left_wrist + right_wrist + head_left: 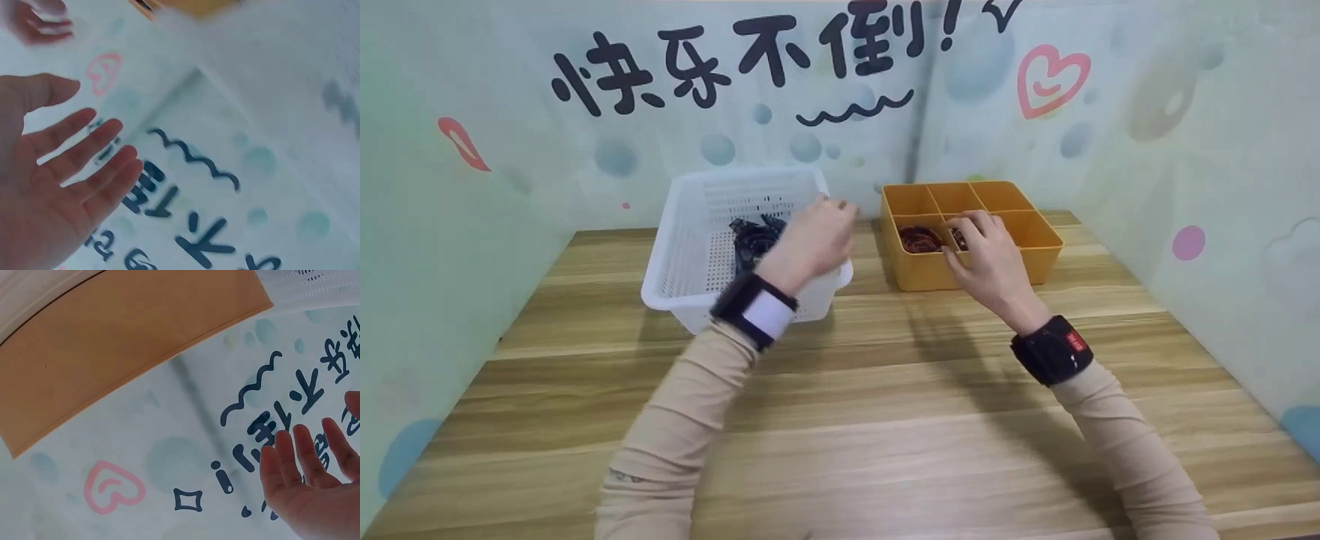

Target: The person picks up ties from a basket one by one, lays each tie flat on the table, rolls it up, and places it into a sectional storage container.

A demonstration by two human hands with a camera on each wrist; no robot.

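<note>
A white perforated plastic basket (676, 315) stands at the back left, with dark blue patterned cloth (755, 238) bunched inside. My left hand (819, 234) hovers over its right rim; in the left wrist view its fingers (101, 138) are loosely spread and the palm holds nothing. To the right is an orange divided box (922, 276). A dark red cloth coil (920, 239) lies in its front left compartment. My right hand (990, 259) hangs over the front middle compartment, partly covering a dark patterned piece (958, 238) there. The right wrist view shows those fingers (306, 450) extended, gripping nothing.
Basket and box stand side by side on a wood-grain table (855, 420), close to the printed back wall (870, 150). Side panels rise at left and right. Both wrists wear black straps, the left strap (754, 310) and the right strap (1051, 350).
</note>
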